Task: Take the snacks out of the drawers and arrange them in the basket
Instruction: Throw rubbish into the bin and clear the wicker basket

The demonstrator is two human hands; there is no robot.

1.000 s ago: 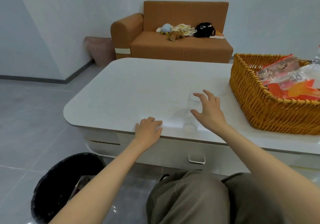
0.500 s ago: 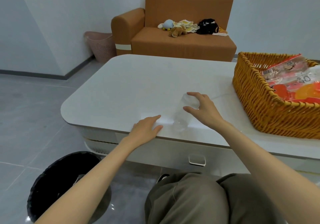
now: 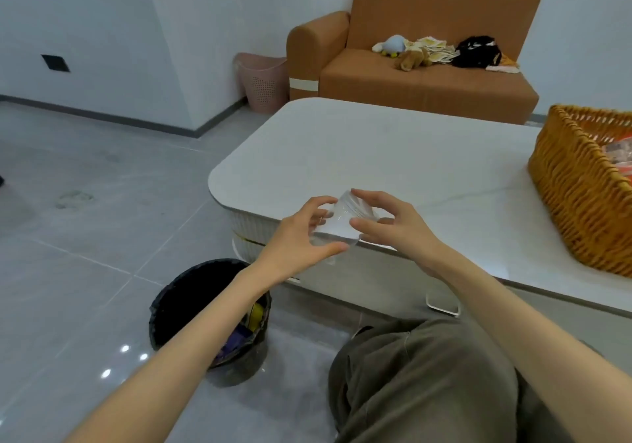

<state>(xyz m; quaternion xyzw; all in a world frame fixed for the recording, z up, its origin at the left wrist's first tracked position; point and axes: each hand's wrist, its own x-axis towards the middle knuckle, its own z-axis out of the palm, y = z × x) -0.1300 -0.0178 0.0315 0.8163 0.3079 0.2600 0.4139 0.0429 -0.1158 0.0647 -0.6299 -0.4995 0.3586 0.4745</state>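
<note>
A clear plastic cup (image 3: 345,218) with a white paper slip in it is held between both hands above the table's near left corner. My left hand (image 3: 301,242) grips its lower end with curled fingers and thumb. My right hand (image 3: 393,227) holds its upper end. The woven orange basket (image 3: 574,199) stands at the right edge of the view on the white table (image 3: 393,155), with snack packets (image 3: 619,152) partly visible inside. A drawer handle (image 3: 443,306) shows on the closed table front below my right forearm.
A black lined waste bin (image 3: 205,309) with wrappers inside stands on the floor under my left forearm. An orange sofa (image 3: 420,76) with soft toys and a pink basket (image 3: 263,81) stand beyond the table. My knees are at the bottom.
My right hand lifted the clear cup off the table and my left hand came up to grip it too. My view turned left, so the basket shifted to the right edge.
</note>
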